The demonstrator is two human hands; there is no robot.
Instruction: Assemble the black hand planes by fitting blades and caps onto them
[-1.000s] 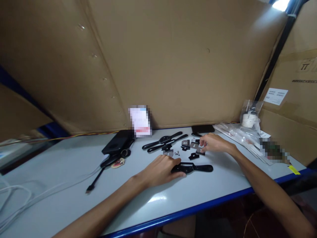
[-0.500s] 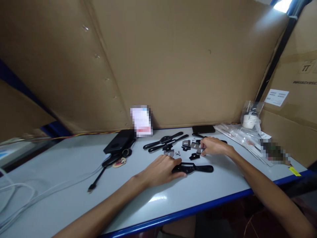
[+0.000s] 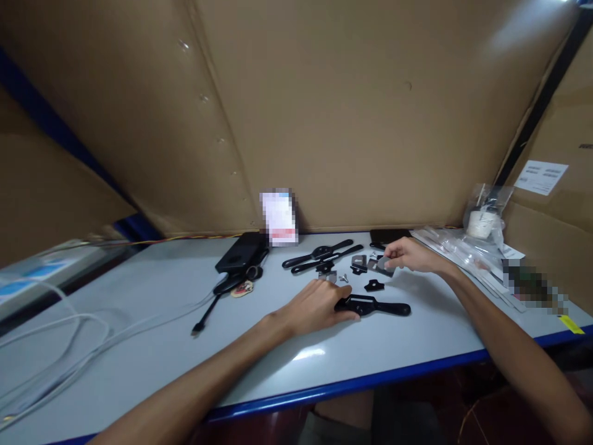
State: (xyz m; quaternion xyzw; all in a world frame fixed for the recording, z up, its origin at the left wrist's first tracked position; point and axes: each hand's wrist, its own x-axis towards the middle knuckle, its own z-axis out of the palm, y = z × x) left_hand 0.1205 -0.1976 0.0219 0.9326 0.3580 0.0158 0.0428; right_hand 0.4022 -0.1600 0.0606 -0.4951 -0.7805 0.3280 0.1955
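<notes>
My left hand [image 3: 317,304] grips the left end of a black spokeshave body [image 3: 391,308], which lies flat on the table with its other handle pointing right. My right hand [image 3: 413,254] pinches a thin grey metal blade [image 3: 385,264] at the pile of small parts, tilted up a little. Just below that hand lies a black clamp plate [image 3: 374,285]. To the left of it are another grey blade [image 3: 359,261] with a black clamp plate [image 3: 358,270] and a small thumbscrew [image 3: 343,279]. Two more black spokeshave bodies [image 3: 303,260] lie behind my left hand.
A black power bank [image 3: 241,253] with a cable stands at the left, near a blurred phone [image 3: 280,216] leaning on the cardboard wall. White cables [image 3: 88,352] cross the left side. Plastic packets [image 3: 456,256] and a bagged white container [image 3: 482,224] occupy the right back.
My right hand has lifted slightly from the parts, with a grey blade now showing between its fingers. My left hand stays on the spokeshave body. The view has shifted left.
</notes>
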